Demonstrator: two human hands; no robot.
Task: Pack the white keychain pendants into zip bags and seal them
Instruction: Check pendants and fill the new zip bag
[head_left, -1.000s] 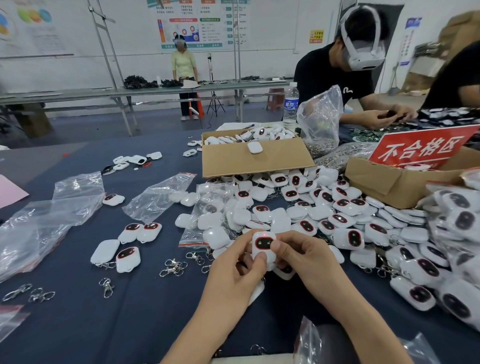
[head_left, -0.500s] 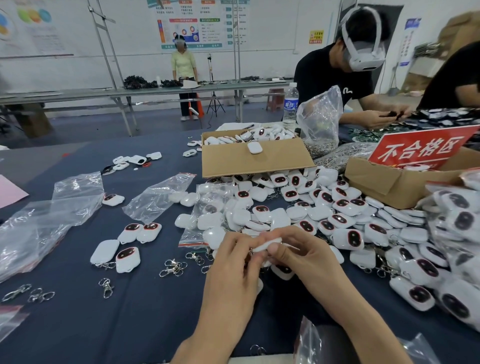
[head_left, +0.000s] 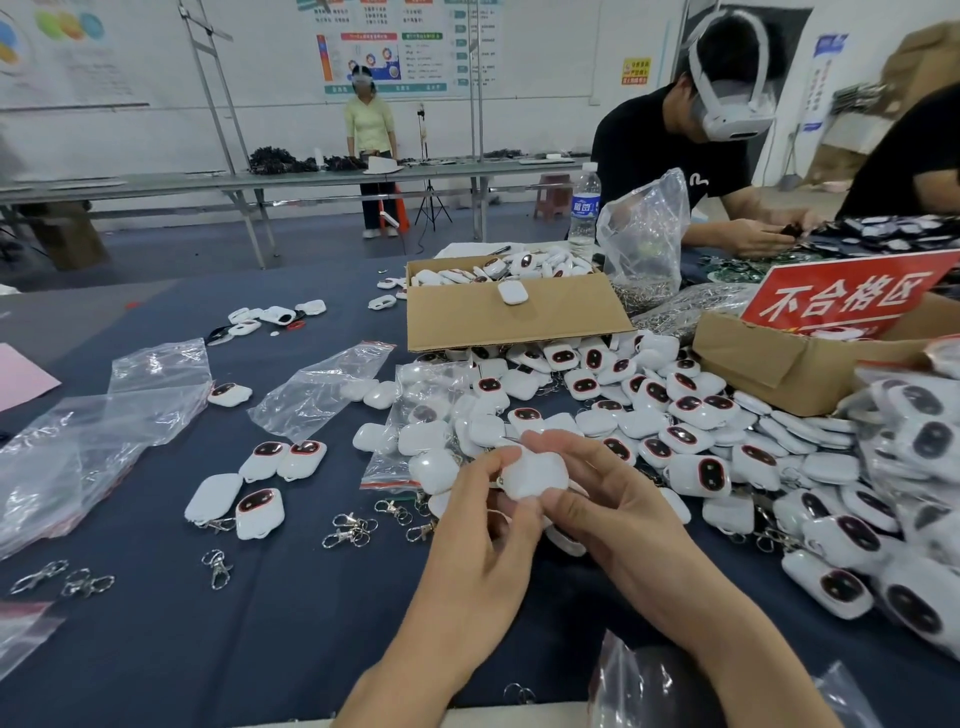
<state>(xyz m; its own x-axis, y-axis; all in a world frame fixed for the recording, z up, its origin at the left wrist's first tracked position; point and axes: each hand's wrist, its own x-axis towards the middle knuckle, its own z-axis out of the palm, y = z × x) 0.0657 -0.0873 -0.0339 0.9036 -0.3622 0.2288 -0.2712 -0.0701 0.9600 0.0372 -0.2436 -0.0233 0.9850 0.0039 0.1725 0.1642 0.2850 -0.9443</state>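
Head view: left hand (head_left: 483, 525) and right hand (head_left: 608, 514) pinch one pendant (head_left: 535, 473) at near centre, flipped since a second ago from dark face to blank back. This is probably inspection, with bags (head_left: 317, 389) untouched at left.

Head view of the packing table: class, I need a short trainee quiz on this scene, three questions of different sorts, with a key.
1. True or false: the left hand and right hand together hold one white rounded plastic keychain pendant.
2. The lone white pendant by the open brown cardboard box lies: A) on its flap; B) beneath it; C) inside a bag.
3. Fill in: loose silver metal clasps lie on the ____ tablecloth.
Key: 1 true; 2 A; 3 dark blue.
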